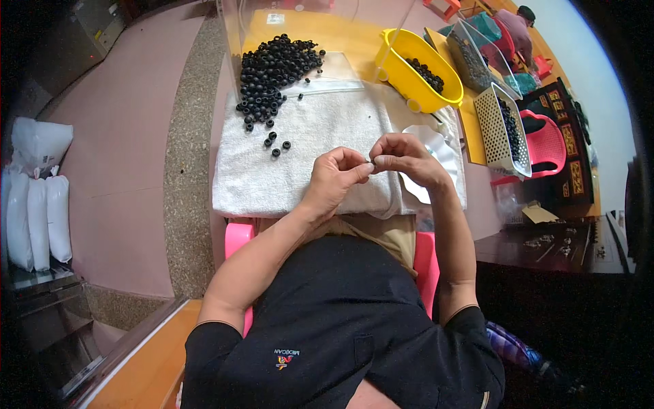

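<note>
My left hand (337, 178) and my right hand (410, 162) meet fingertip to fingertip above a white towel (313, 126). Both are closed in a pinch. Between the tips a small dark bit shows, mostly hidden by the fingers, so I cannot make out what it is. Beyond my left hand, a heap of small round black pieces with holes, like large beads (276, 71), spreads over the towel's far left. A few loose ones lie nearer to me. Beside my right hand rests a shiny white sheet (430, 146).
A yellow tub (388, 65) holding more black pieces stands at the far right. Past it are a cream perforated basket (496, 133), a clear bin (470, 58) and a pink chair (547, 150). Clear panels rise at the table's back. White sacks (58, 218) stand far left.
</note>
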A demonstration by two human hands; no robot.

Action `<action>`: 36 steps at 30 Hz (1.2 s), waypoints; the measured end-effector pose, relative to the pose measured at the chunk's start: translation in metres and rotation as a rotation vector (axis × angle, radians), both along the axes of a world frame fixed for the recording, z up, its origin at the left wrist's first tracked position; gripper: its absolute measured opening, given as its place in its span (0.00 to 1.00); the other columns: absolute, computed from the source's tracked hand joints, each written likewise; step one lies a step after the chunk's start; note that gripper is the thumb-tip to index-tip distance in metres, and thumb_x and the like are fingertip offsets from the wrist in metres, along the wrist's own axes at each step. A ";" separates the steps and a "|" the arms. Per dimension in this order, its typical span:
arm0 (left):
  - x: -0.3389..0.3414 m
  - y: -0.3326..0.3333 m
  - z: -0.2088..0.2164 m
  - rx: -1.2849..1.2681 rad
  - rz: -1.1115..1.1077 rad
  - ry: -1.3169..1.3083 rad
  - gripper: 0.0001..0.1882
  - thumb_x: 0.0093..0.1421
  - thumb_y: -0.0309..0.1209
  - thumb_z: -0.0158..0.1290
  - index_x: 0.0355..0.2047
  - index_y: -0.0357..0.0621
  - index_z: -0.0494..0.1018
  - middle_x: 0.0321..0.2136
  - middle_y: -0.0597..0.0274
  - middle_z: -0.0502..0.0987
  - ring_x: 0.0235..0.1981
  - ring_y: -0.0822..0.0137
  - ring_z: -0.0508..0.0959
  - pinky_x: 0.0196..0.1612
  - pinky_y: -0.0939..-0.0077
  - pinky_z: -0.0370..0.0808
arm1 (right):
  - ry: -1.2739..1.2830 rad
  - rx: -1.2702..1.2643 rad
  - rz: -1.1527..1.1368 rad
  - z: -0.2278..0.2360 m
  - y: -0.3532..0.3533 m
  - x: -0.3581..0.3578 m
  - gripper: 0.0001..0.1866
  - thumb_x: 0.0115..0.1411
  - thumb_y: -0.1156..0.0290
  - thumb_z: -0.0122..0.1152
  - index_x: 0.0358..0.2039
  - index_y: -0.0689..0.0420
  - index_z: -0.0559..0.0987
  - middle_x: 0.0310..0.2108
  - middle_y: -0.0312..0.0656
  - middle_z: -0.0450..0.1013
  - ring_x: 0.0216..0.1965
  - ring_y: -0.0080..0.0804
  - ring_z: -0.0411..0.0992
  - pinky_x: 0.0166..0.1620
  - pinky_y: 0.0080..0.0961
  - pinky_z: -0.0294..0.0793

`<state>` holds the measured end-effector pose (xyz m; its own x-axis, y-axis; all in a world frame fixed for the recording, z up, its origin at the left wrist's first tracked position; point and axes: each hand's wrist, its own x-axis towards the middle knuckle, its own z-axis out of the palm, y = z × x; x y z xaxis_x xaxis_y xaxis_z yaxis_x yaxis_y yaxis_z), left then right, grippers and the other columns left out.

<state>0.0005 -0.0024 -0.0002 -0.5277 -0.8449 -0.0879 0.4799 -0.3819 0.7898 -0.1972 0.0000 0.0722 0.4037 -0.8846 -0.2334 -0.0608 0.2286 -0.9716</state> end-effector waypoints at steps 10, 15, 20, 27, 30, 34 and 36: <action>-0.001 -0.001 -0.003 -0.047 0.012 0.002 0.09 0.55 0.26 0.62 0.33 0.39 0.74 0.27 0.65 0.78 0.28 0.77 0.77 0.34 0.84 0.75 | 0.052 -0.002 -0.010 -0.003 -0.001 0.002 0.07 0.59 0.75 0.63 0.36 0.63 0.77 0.32 0.36 0.76 0.37 0.22 0.75 0.43 0.20 0.75; -0.001 -0.001 -0.003 -0.006 0.042 -0.019 0.09 0.55 0.25 0.62 0.33 0.38 0.73 0.27 0.64 0.78 0.28 0.76 0.77 0.35 0.83 0.75 | 0.109 -0.079 -0.143 -0.011 0.008 0.011 0.07 0.57 0.77 0.65 0.35 0.64 0.79 0.32 0.37 0.76 0.36 0.22 0.75 0.42 0.19 0.74; 0.000 -0.002 -0.008 -0.004 0.071 -0.019 0.09 0.55 0.25 0.62 0.33 0.38 0.73 0.27 0.63 0.77 0.29 0.75 0.77 0.35 0.82 0.76 | 0.468 -0.542 -0.346 -0.019 0.027 0.030 0.07 0.55 0.80 0.65 0.35 0.63 0.81 0.31 0.38 0.78 0.33 0.20 0.75 0.37 0.18 0.74; -0.002 -0.001 -0.010 0.047 0.088 0.019 0.08 0.56 0.23 0.60 0.33 0.37 0.72 0.28 0.63 0.77 0.29 0.74 0.77 0.37 0.79 0.78 | 0.807 -1.069 -0.296 -0.022 0.038 0.041 0.16 0.51 0.85 0.62 0.40 0.57 0.77 0.32 0.45 0.78 0.33 0.42 0.78 0.35 0.30 0.77; -0.001 -0.001 -0.005 0.037 0.078 0.001 0.08 0.56 0.23 0.60 0.35 0.36 0.73 0.29 0.62 0.78 0.30 0.73 0.78 0.38 0.79 0.78 | 0.738 -1.137 -0.333 -0.027 0.039 0.039 0.13 0.51 0.85 0.62 0.38 0.59 0.78 0.32 0.45 0.78 0.32 0.40 0.78 0.34 0.29 0.77; -0.002 0.000 -0.006 0.039 0.025 -0.013 0.09 0.57 0.24 0.60 0.37 0.36 0.75 0.30 0.61 0.79 0.31 0.73 0.78 0.38 0.79 0.78 | 0.488 -0.840 -0.319 -0.034 0.040 0.028 0.09 0.54 0.85 0.61 0.36 0.64 0.77 0.34 0.44 0.76 0.34 0.32 0.76 0.38 0.24 0.74; -0.002 0.000 -0.006 0.033 0.020 -0.017 0.08 0.57 0.25 0.60 0.36 0.36 0.76 0.30 0.61 0.79 0.31 0.74 0.78 0.38 0.79 0.78 | 0.381 -0.709 -0.300 -0.034 0.039 0.022 0.08 0.55 0.85 0.61 0.36 0.65 0.77 0.35 0.43 0.76 0.36 0.28 0.74 0.41 0.22 0.73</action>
